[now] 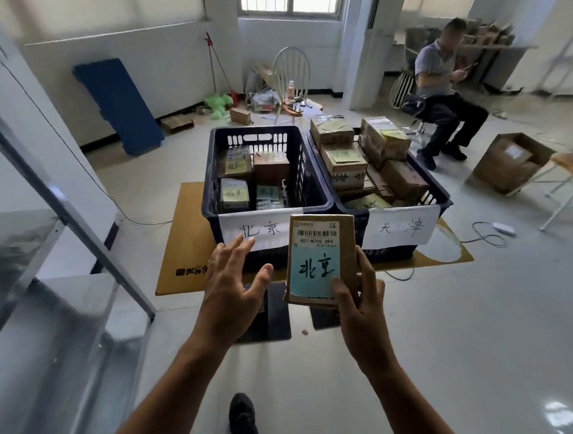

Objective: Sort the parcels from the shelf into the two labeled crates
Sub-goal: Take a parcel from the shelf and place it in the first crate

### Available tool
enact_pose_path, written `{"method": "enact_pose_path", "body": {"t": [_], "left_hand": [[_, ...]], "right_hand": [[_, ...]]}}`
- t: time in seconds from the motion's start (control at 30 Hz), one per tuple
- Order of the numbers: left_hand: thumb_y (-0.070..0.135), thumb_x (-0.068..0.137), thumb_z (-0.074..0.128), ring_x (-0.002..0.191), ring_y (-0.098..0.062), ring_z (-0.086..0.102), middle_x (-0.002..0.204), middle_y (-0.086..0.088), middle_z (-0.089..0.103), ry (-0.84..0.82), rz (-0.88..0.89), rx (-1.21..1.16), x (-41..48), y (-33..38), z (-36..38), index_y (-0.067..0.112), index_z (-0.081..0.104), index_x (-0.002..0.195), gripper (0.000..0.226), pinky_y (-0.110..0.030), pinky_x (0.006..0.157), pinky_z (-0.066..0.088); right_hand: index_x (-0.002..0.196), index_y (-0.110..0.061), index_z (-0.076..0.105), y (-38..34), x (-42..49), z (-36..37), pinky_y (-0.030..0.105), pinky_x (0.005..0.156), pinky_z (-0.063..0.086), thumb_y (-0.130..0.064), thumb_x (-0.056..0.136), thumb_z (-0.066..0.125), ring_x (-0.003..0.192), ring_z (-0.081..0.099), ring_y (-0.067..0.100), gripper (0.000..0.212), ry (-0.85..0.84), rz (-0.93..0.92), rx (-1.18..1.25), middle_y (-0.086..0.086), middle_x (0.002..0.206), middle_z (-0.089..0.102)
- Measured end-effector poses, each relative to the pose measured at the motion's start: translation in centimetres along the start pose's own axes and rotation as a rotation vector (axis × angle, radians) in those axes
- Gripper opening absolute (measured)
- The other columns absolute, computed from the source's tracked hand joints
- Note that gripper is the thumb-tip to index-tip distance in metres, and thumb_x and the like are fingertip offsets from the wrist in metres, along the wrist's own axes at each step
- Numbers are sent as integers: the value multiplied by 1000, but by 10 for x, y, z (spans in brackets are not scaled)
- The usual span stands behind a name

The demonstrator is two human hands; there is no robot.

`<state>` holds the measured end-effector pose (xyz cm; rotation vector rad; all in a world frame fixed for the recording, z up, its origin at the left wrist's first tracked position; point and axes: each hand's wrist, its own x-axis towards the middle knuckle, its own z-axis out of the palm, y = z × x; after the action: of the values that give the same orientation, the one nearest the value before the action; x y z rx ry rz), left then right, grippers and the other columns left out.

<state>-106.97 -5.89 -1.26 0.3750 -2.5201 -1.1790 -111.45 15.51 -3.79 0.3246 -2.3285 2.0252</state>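
Right hand [361, 304] grips a small parcel [321, 260] upright, thumb on its blue label, left hand [234, 280] spread open beside it holding nothing, two dark crates [270, 170] just ahead

Daylight comes through a window [289, 1] in the far white wall [138, 59] and glints off the pale, glossy floor [470, 320]. A blue panel [118, 104] leans on the wall at left. A white chair [291, 77] stands below the window amid clutter. A blurred frame [569, 181] at the right edge may be a stool.
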Motion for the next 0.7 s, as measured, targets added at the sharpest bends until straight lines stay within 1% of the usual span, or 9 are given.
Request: {"method": "enact_pose_path", "body": {"t": [0.17,0.27,0.37,0.4,0.47,0.53,0.57,0.63,0.7], "left_hand": [[70,87,43,154,-22,18,164,8,27,5,15,-39,67,-20,2,38,36,153,73,-61,116,34],[68,88,44,154,-21,19,165,9,26,-7,33,-40,112,-30,1,38,36,153,72,-60,118,32],[64,90,47,154,-21,19,164,8,27,-10,46,-37,150,-39,-3,34,38,153,70,-59,119,32],[63,90,47,154,-21,19,164,8,27,-10,40,-40,161,-42,-5,33,38,153,70,-58,119,31],[62,91,47,154,-20,18,164,8,26,-22,24,-47,180,-47,-8,34,37,153,69,-57,120,30],[61,91,47,154,-19,16,165,7,26,-43,9,-49,198,-50,-7,34,36,154,69,-57,122,26],[60,91,47,155,-18,14,165,7,25,-57,4,-47,205,-52,-7,34,35,154,70,-57,122,24],[60,90,46,155,-18,11,165,8,24,-87,-7,-43,219,-55,-5,35,34,155,71,-57,124,21],[60,90,46,156,-20,9,166,8,24,-107,-19,-23,234,-61,-3,35,33,155,70,-57,125,17]], "right_hand": [[150,-54,37,-13,62,25,29,75,64,-33,104,58,118,64,16,55,-13,-35,-41,2,138,37],[150,-52,37,-19,104,40,28,75,64,-29,104,57,115,65,8,55,-33,-21,-72,6,138,40],[153,-49,35,-24,139,60,27,73,64,-31,102,57,115,65,10,58,-13,-22,-107,2,139,37],[155,-47,34,-25,148,66,25,71,63,-36,99,56,115,63,7,61,5,-35,-134,-1,138,34],[158,-42,31,-24,162,78,20,67,61,-42,96,54,118,56,-8,67,41,-65,-201,-3,138,31],[159,-41,30,-18,176,85,18,66,60,-38,99,55,118,49,-19,65,60,-64,-231,-1,138,30],[158,-44,30,-16,183,87,19,67,61,-33,102,56,118,51,-16,62,56,-47,-230,-3,137,30],[156,-49,30,-13,199,90,21,68,61,-26,106,55,115,57,0,61,32,-4,-226,-6,136,30],[156,-49,29,-11,217,90,18,69,60,-26,107,53,112,58,7,59,-3,35,-234,-5,137,29]]}}
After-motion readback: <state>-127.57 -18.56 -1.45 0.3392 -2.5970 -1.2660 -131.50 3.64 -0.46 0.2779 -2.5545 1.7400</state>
